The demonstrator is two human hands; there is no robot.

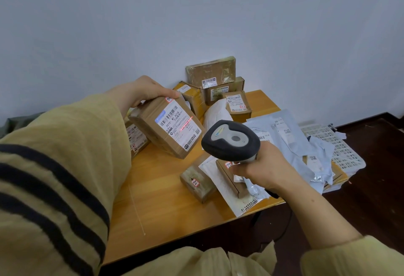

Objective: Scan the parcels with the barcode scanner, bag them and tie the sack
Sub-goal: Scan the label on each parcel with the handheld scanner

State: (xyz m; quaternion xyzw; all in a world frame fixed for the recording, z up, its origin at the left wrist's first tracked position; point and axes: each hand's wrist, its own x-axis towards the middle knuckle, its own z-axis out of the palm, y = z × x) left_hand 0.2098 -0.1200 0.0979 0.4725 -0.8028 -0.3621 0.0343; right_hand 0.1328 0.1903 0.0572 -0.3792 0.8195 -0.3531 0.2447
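My left hand grips the far end of a brown cardboard parcel, tilted up above the table with its white shipping label facing me. A red scan line lies across that label. My right hand holds the grey and black barcode scanner by its handle, its head aimed at the label from the right, a short gap away. Several other cardboard parcels are stacked at the table's far edge against the wall. Grey plastic mailer bags lie in a heap on the right.
The wooden table has two small boxes and a white padded envelope near its front right edge. Another box lies under my left forearm. A white perforated plastic basket sits on the dark floor to the right. A thin white cord lies on the tabletop.
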